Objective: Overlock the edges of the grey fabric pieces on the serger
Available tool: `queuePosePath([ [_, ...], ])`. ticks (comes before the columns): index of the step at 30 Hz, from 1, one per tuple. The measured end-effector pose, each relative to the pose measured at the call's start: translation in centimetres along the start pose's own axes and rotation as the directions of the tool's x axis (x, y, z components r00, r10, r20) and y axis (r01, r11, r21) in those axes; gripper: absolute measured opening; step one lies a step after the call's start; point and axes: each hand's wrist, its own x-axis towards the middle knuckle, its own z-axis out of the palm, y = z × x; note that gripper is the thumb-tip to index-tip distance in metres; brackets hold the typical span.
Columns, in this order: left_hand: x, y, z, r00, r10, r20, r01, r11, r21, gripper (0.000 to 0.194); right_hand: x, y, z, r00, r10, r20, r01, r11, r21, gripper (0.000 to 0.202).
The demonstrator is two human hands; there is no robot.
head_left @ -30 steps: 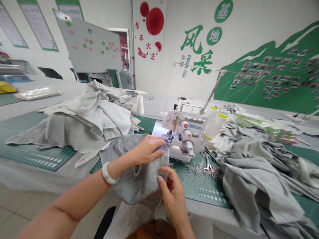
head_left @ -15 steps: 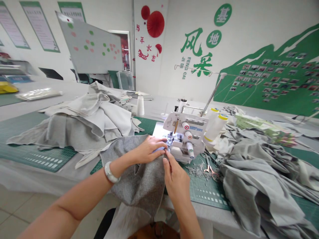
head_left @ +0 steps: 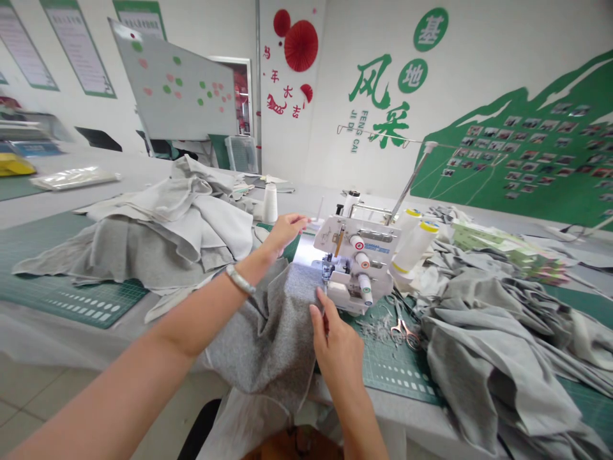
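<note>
A grey cloth (head_left: 275,338) hangs over the table edge, its upper end lying on the lit plate of a white overlock sewing machine (head_left: 357,259), beside the needle area. My left hand (head_left: 286,231) is raised behind the cloth, left of the machine and near its thin white spool pin (head_left: 319,209). Its fingers are pressed together, and whatever they hold is too small to make out. With thumb and index finger, my right hand (head_left: 335,342) pinches the cloth's right edge just in front of the machine.
Heaped grey and white cloths (head_left: 158,223) lie at the left, with more grey cloths (head_left: 498,351) at the right. Scissors (head_left: 405,327) and thread scraps lie on the green cutting mat (head_left: 397,370). Thread cones (head_left: 416,246) stand behind the machine.
My left hand has left the cloth by the needle and moved up and away, behind the machine's plate. The cloth on the plate is uncovered. My right hand has barely moved.
</note>
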Motion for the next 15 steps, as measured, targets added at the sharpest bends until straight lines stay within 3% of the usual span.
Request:
queuePosePath([
  [3,3.4,0.7,1.0,0.978,-0.115,0.176,0.126,0.991,-0.052,0.025,0.0,0.0,-0.1,1.0,-0.002,0.011,0.002,1.0,-0.024,0.041],
  [7,5.1,0.9,2.4,0.916,-0.202,0.346,0.242,0.967,-0.075,0.026,-0.1,0.1,-0.1,1.0,-0.02,0.011,0.021,0.999,-0.032,0.04],
  [11,5.3,0.9,3.5,0.888,-0.223,0.402,0.278,0.957,-0.083,0.024,-0.1,0.2,0.0,0.999,-0.042,0.011,0.042,0.999,-0.019,0.041],
  [15,5.7,1.1,4.1,0.893,-0.214,0.396,0.268,0.96,-0.087,0.02,-0.1,0.2,0.1,0.999,-0.026,0.034,0.026,0.999,-0.022,0.042],
])
